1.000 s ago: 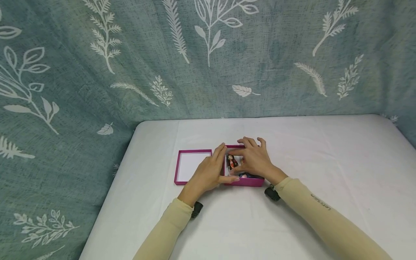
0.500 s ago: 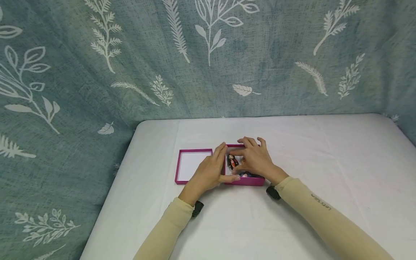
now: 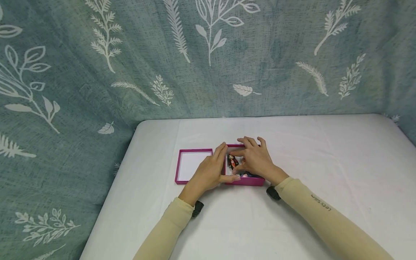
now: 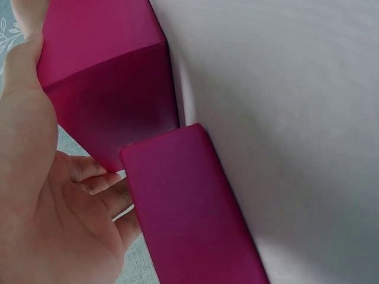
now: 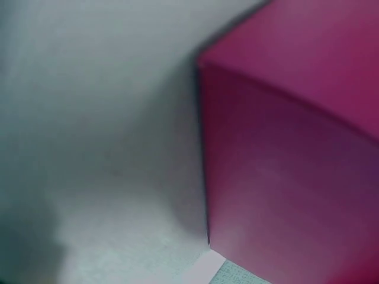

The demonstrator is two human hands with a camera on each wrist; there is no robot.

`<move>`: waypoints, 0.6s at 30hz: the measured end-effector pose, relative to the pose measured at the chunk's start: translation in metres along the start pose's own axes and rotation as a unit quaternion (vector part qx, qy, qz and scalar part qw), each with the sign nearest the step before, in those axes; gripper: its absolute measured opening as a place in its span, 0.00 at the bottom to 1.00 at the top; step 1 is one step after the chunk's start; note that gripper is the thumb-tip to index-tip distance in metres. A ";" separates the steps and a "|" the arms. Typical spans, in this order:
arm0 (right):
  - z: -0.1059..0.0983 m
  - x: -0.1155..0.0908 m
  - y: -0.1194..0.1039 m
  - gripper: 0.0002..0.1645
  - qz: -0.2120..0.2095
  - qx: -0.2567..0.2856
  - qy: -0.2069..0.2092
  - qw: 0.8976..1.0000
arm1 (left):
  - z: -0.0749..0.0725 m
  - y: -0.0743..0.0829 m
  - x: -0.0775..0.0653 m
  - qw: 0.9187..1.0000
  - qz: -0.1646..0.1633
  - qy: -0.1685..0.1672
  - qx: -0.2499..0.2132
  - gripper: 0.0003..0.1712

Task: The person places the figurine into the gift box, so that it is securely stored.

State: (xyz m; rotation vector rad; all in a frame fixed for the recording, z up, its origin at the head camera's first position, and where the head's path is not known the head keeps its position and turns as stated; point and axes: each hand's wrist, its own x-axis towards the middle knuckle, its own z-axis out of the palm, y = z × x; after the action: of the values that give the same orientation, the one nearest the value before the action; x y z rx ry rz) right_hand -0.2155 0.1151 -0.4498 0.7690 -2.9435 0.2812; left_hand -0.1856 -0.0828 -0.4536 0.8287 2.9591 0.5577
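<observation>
The pink box [image 3: 248, 182] could slide if the left hand [image 3: 209, 171] braced it slackly: the thumb lies along the near wall, straight fingers flank the left side, clasping nothing. Beyond, the right hand [image 3: 256, 159] arches over the opening, thumb and forefinger bracketing the doll [image 3: 232, 162] inside; whether they pinch it, I cannot tell.

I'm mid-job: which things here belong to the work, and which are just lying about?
In the job:
open magenta rectangular box
left hand, against the box
small doll-like figure in red and black, inside
right hand, at the figure
shallow magenta-rimmed white tray, probably the box's lid

Just around:
white cloth-covered table
teal leaf-print fabric backdrop
</observation>
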 end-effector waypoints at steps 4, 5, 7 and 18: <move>0.000 0.000 -0.001 0.42 -0.001 0.006 0.001 1.000 | 0.000 -0.001 -0.001 1.000 0.000 -0.001 -0.004 0.65; 0.000 0.000 -0.001 0.42 -0.001 0.007 0.002 1.000 | 0.000 -0.001 -0.001 1.000 -0.001 -0.002 -0.006 0.65; 0.000 0.001 -0.001 0.42 -0.001 0.010 0.002 1.000 | 0.000 -0.001 -0.001 1.000 0.000 -0.001 -0.008 0.65; 0.000 -0.001 -0.001 0.42 -0.001 0.016 0.010 1.000 | 0.000 0.000 -0.001 1.000 -0.001 -0.005 -0.004 0.65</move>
State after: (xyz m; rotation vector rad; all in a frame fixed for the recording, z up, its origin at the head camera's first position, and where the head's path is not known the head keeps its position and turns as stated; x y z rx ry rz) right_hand -0.2146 0.1145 -0.4501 0.7675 -2.9264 0.3350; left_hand -0.1848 -0.0838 -0.4535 0.8245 2.9462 0.5633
